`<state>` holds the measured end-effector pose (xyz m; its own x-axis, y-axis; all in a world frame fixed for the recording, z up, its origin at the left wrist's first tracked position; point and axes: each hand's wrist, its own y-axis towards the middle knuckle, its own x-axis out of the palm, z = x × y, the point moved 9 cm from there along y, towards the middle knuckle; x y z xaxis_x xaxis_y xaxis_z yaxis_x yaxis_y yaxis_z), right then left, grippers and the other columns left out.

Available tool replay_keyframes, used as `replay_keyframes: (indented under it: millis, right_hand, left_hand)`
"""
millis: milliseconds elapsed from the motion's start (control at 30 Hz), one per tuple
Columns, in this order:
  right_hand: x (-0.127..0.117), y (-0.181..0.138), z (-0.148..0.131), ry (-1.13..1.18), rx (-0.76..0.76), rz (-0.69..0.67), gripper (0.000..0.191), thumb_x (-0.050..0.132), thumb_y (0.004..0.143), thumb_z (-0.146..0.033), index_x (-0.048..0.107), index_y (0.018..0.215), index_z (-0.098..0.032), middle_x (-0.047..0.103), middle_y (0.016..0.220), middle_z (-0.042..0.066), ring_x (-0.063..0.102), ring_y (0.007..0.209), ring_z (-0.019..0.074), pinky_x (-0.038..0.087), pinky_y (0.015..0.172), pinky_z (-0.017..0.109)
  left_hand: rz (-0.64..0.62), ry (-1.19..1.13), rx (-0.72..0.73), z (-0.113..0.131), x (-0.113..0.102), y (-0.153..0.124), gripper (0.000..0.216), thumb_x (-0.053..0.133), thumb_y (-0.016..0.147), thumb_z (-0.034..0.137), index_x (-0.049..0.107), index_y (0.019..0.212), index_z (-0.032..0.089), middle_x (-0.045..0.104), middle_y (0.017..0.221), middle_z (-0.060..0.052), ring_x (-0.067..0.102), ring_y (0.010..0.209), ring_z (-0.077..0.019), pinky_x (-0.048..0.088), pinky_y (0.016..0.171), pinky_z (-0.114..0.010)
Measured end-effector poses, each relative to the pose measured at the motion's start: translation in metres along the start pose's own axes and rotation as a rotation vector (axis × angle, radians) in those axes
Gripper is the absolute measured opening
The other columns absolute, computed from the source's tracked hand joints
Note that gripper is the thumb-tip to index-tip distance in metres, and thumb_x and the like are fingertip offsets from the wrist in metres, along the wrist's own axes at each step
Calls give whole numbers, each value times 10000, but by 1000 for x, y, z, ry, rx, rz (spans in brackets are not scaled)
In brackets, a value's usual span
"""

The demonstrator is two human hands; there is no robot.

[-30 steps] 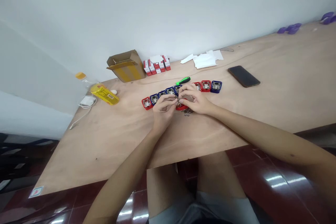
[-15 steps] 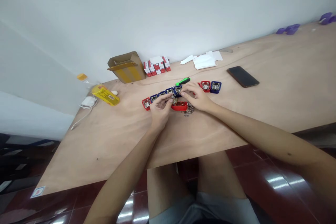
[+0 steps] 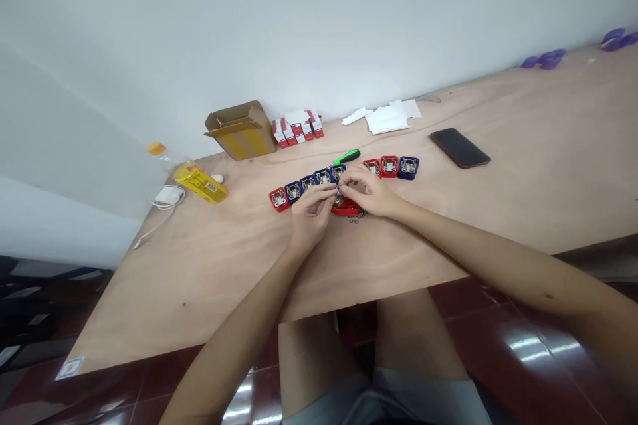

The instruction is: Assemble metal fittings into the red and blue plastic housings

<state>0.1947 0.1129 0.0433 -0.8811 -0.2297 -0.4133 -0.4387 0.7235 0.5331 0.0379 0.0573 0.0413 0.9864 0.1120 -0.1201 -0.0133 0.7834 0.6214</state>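
Observation:
My left hand point(image 3: 312, 209) and my right hand point(image 3: 367, 190) meet over a red case point(image 3: 345, 207) lying on the wooden table point(image 3: 448, 212). Both hands pinch something small and metallic between their fingertips just above that case. A small pile of metal parts point(image 3: 355, 216) lies beside the case under my right hand. Behind my hands runs a row of red and blue cases point(image 3: 304, 184) with metal fittings, and it continues to the right with further cases point(image 3: 391, 167). A green-handled screwdriver point(image 3: 347, 157) lies just beyond the row.
A black phone point(image 3: 459, 147) lies to the right. White papers point(image 3: 389, 115), small red-and-white boxes point(image 3: 298, 128) and an open cardboard box point(image 3: 242, 130) stand along the wall. A yellow bottle point(image 3: 192, 176) and a white charger with cable point(image 3: 167, 196) are at the left.
My hands lifted slightly toward the row of cases, then came back down over the red case. The pinch between the fingertips stays closed throughout.

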Motion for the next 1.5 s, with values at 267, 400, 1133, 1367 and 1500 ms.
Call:
replay_keyframes:
  millis: [267, 400, 1133, 1367, 1500]
  right_hand:
    - [2, 1, 5, 34, 15, -12, 270, 626, 1046, -476, 719, 972, -234, 742, 999, 80, 630, 1065, 290, 514, 1014, 480]
    - [2, -1, 2, 94, 1, -65, 387, 480, 1119, -531, 708, 1239, -242, 752, 1140, 95, 682, 1111, 283, 537, 1056, 490]
    - [0, -7, -22, -174, -324, -146, 141, 680, 1034, -296, 684, 1166, -246, 521, 1588, 169, 578, 1458, 336, 512, 1225, 611]
    - [-4, -6, -15, -132, -285, -93, 617, 711, 1014, -301, 489, 1589, -267, 721, 1377, 143, 733, 1212, 312, 618, 1070, 531]
    - [-1, -8, -20, -197, -324, -112, 650, 674, 993, -240, 486, 1614, -291, 726, 1373, 129, 703, 1225, 337, 565, 1101, 578]
  left_hand:
    - [70, -98, -116, -9, -3, 2, 147, 847, 917, 338, 863, 1017, 231, 822, 1127, -113, 781, 1106, -250, 654, 995, -430]
    - [208, -246, -306, -37, -17, 0, 299, 917, 840, 377, 841, 1071, 204, 835, 1127, -108, 795, 1083, -254, 619, 1057, -457]
    - [-124, -150, -226, -40, 4, 3, 728, 918, 802, 303, 628, 1468, 267, 664, 1382, -135, 662, 1336, -280, 590, 1143, -470]
    - [-127, -159, -262, -40, 6, 2, 566, 941, 806, 387, 724, 1307, 238, 626, 1396, -128, 646, 1370, -300, 577, 1175, -506]
    - [-134, -156, -221, -31, 7, 3, 460, 944, 806, 395, 760, 1189, 217, 632, 1302, -117, 693, 1246, -271, 621, 1112, -488]
